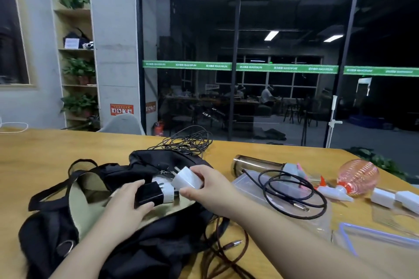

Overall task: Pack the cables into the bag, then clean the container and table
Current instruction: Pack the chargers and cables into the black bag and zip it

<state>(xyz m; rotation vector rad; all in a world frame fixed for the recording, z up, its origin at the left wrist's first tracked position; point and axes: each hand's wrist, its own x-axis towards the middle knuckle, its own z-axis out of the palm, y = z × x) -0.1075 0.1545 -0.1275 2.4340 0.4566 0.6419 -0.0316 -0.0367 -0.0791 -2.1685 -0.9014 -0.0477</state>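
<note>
Hands over bag (56, 229) | left (127, 201) grips black charger (148, 195) | right (204, 184) pinches white charger (188, 179)

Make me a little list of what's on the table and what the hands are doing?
left hand: holds black charger over bag
right hand: holds white charger
bag: open, on table
black cable: coiled on clear container
brown cable: loose beside bag
spray bottle: pink, lying down

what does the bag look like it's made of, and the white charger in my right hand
Bag: soft black woven fabric, likely nylon, matte, slumped and creased, tan lining. White charger in the right hand: hard plastic, it seems, smooth and slightly glossy with crisp moulded edges.
</note>
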